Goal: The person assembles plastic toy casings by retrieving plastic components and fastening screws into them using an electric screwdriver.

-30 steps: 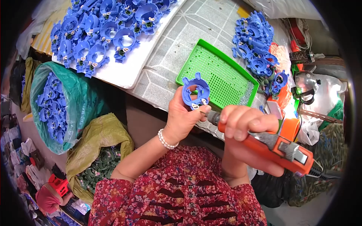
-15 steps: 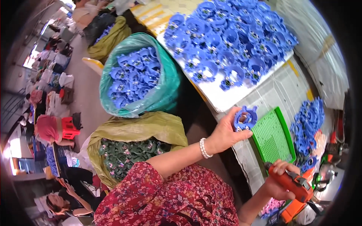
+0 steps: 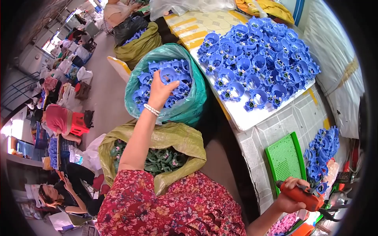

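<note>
My left hand (image 3: 160, 89), with a white beaded bracelet at the wrist, reaches over the teal plastic bag (image 3: 197, 104). Its thumb and fingers are curved around a blue plastic ring-shaped part (image 3: 169, 75), above many like parts in the bag. Over by the lower right, my right hand (image 3: 292, 196) grips an orange handheld tool (image 3: 309, 196) with a dark cord; its exact kind is unclear. A green mesh tray (image 3: 286, 159) lies near that tool on the table.
Blue ring parts (image 3: 258, 61) cover a white board (image 3: 246, 118). More blue parts (image 3: 321, 153) are heaped beyond the tray. An olive sack (image 3: 177, 135) of dark green pieces stands close in front of me. Another person (image 3: 65, 196) sits at lower left.
My left hand has moved left from beside the tray to over the teal bag, carrying the blue ring part. The right hand keeps its hold on the tool, and the view has shifted.
</note>
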Available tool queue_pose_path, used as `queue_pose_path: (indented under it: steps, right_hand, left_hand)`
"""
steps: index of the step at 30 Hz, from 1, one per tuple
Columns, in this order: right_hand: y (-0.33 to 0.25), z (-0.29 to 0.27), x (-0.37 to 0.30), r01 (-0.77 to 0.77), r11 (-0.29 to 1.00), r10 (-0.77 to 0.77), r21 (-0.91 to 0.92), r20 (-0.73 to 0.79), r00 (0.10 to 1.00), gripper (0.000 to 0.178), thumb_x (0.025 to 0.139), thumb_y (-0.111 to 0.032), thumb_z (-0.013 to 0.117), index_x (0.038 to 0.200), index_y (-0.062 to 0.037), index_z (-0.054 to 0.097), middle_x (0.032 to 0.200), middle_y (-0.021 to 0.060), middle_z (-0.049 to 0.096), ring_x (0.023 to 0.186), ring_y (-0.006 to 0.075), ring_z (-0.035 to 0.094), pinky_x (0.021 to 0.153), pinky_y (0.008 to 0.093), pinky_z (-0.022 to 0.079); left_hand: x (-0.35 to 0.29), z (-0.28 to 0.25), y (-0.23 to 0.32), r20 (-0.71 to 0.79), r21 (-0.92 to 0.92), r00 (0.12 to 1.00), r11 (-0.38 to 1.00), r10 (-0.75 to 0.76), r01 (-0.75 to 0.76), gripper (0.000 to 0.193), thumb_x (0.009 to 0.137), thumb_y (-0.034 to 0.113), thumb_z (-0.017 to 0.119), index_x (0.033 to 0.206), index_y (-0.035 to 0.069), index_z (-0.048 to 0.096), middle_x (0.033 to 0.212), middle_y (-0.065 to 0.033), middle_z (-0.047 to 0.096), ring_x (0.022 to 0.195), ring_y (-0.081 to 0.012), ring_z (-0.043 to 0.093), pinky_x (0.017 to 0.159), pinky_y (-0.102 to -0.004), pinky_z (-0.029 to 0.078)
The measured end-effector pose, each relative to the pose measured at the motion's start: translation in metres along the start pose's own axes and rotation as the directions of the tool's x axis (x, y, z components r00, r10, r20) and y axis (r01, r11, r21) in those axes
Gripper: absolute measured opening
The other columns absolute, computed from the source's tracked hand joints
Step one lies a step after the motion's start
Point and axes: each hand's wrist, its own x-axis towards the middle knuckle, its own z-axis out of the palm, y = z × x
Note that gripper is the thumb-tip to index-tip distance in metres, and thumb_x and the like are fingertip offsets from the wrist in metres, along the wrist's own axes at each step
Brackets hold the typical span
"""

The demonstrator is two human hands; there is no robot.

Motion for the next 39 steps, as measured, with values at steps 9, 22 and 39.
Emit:
queue_pose_path:
  steps: [9, 22, 39]
  right_hand:
    - [-0.001, -0.001, -0.005, -0.025, 1.0, 0.025, -0.013, -0.053, 0.998, 0.079, 0.073, -0.071, 0.054, 0.106, 0.0, 0.047, 0.073, 0.0064, 0.048, 0.064, 0.0161, 0.046, 0.059, 0.0292, 0.037]
    - [0.001, -0.002, -0.006, -0.035, 0.999, 0.032, -0.034, -0.105, 0.994, 0.079, 0.073, -0.071, 0.055, 0.104, 0.0014, 0.046, 0.072, 0.0069, 0.048, 0.063, 0.0163, 0.046, 0.058, 0.0295, 0.037]
    - [-0.003, -0.005, -0.008, -0.073, 0.996, 0.066, -0.057, -0.113, 0.991, 0.079, 0.073, -0.071, 0.055, 0.105, 0.0017, 0.048, 0.072, 0.0074, 0.049, 0.064, 0.017, 0.047, 0.059, 0.0304, 0.039]
  left_hand:
    - [0.0, 0.001, -0.072, 0.085, 0.651, 0.992, 0.748, 0.092, -0.125, 0.061, 0.063, 0.045, 0.075, 0.106, 0.005, 0.061, 0.093, -0.0156, 0.063, 0.089, -0.0346, 0.054, 0.08, -0.0392, 0.045]
    - [0.004, -0.014, -0.057, 0.221, 0.634, 0.93, 0.682, 0.293, -0.366, 0.064, 0.059, 0.024, 0.079, 0.113, 0.001, 0.052, 0.092, -0.0174, 0.059, 0.088, -0.0335, 0.057, 0.079, -0.0401, 0.045]
    - [-0.015, -0.008, -0.054, 0.473, 0.563, 0.827, 0.617, 0.305, -0.549, 0.025, 0.073, 0.018, 0.068, 0.093, 0.005, 0.061, 0.086, -0.0123, 0.055, 0.072, -0.0286, 0.057, 0.065, -0.0367, 0.047]
